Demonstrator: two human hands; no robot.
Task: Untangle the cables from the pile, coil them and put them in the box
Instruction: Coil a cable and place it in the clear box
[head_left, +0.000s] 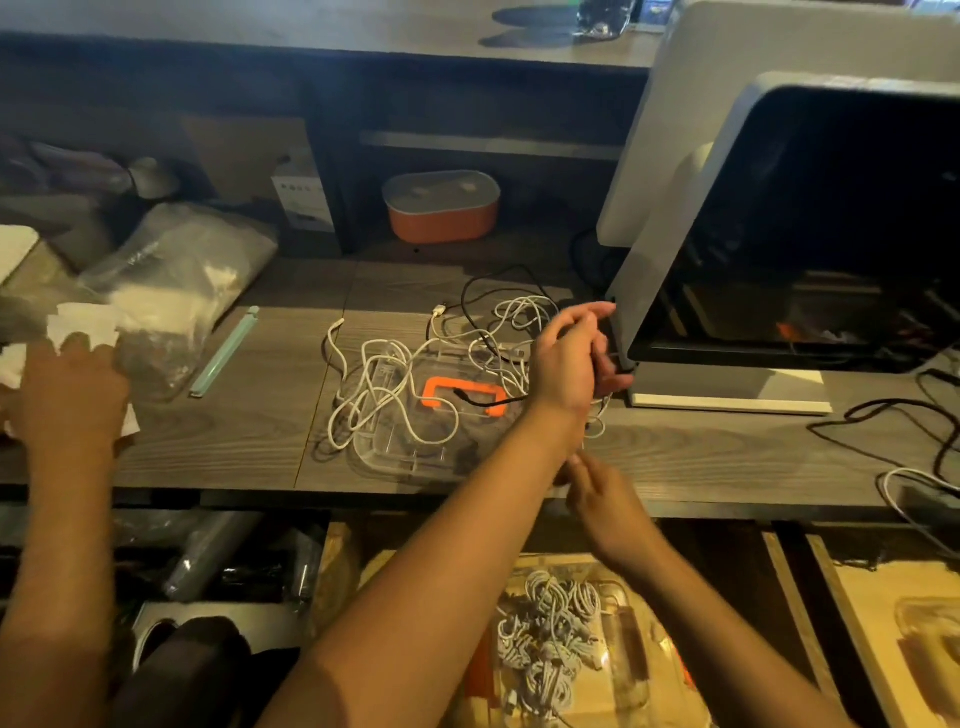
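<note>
Left hand (569, 364) fingers curled round black cable (493, 401) above cable pile (511, 312); right hand (597, 483) blurred, grip unreadable.

Left hand (566, 358) raised, fingers partly curled; right hand (605, 493) blurred below it

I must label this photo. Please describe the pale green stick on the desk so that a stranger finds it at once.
On the grey wooden desk, look left, between the big clear plastic bag and the tangle of white cables. The green stick lies there slanted on the wood. It alone is straight and green; its neighbours are crumpled or looped.
</note>
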